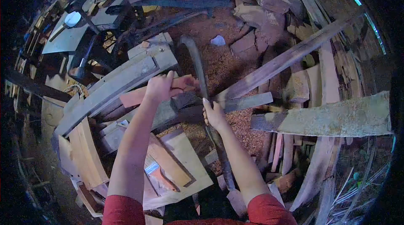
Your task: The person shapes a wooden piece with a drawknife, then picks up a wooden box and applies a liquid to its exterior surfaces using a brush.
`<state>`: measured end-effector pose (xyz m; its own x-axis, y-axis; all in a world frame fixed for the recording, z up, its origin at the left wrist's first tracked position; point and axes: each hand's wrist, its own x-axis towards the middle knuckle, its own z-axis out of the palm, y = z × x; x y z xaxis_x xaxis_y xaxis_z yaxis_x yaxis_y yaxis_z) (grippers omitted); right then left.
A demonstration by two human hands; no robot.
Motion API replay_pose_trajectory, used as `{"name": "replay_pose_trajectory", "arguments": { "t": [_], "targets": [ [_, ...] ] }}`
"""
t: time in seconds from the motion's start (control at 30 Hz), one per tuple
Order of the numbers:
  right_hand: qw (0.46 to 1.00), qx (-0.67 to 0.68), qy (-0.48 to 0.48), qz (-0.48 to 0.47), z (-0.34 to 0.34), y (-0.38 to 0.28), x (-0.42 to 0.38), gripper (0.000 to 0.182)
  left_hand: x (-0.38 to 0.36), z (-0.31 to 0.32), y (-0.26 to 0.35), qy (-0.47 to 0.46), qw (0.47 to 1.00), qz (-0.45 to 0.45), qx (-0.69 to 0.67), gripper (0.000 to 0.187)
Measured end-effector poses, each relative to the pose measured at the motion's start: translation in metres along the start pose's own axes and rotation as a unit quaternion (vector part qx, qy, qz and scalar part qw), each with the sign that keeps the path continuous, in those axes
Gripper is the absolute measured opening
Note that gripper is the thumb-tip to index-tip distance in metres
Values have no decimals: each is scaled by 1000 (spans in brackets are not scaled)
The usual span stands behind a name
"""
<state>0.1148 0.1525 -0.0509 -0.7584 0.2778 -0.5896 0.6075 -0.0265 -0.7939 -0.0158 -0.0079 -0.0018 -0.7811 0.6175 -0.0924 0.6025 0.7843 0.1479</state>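
My left hand (pixel 160 87) is closed around a reddish, rough-ended piece of wood (pixel 135 97), pressing it down over a dark timber block (pixel 165 114). The far end of the wood piece (pixel 185 82) reaches the shaft of a long dark tool with a hooked top (pixel 198 58). My right hand (pixel 213 114) is wrapped around that shaft below the wood piece. The tool stands steeply, its lower end running down between my forearms. Left of my left hand lies a thick curved grey beam (pixel 113 84).
A paintbrush (pixel 159 176) lies by a pale board (pixel 185 151) in front of me. A long plank (pixel 290 58) slants up to the right, above a broad weathered slab (pixel 328 117). Wood chips (pixel 221 62) cover the ground; stacked timber (pixel 265 1) stands behind.
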Motion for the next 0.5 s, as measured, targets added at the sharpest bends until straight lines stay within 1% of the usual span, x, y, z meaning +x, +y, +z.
{"name": "replay_pose_trajectory", "arguments": {
  "t": [0.07,0.1,0.17,0.2,0.27,0.3,0.33,0.37,0.4,0.47,0.5],
  "targets": [
    [1000,12,14,-15,-2,3,-2,46,-5,6,0,91,995,35,-31,55],
    [999,23,29,-30,-3,1,-4,45,-7,7,0,91,995,35,-32,55],
    [998,35,28,-43,-6,-5,-9,45,-11,9,0,80,993,87,2,59],
    [997,45,25,-57,-8,-8,-11,46,-12,11,1,79,993,88,1,59],
    [997,28,35,-62,-11,-9,-9,46,-12,15,2,21,997,46,-58,47],
    [997,12,44,-67,-13,-9,-8,47,-11,20,1,21,997,46,-58,47],
    [997,12,45,-67,-15,-9,-7,47,-9,27,-1,24,999,40,-19,36],
    [995,-33,53,-81,-17,-9,-6,47,-8,32,-3,27,999,33,20,26],
    [990,-79,60,-96,-18,-12,-6,48,-7,33,-3,29,999,32,19,26],
    [988,-106,56,-96,-20,-17,-12,49,-6,33,-4,58,993,52,93,20],
    [986,-131,52,-94,-20,-19,-14,50,-5,28,-1,58,993,52,92,20]
  ]
}}
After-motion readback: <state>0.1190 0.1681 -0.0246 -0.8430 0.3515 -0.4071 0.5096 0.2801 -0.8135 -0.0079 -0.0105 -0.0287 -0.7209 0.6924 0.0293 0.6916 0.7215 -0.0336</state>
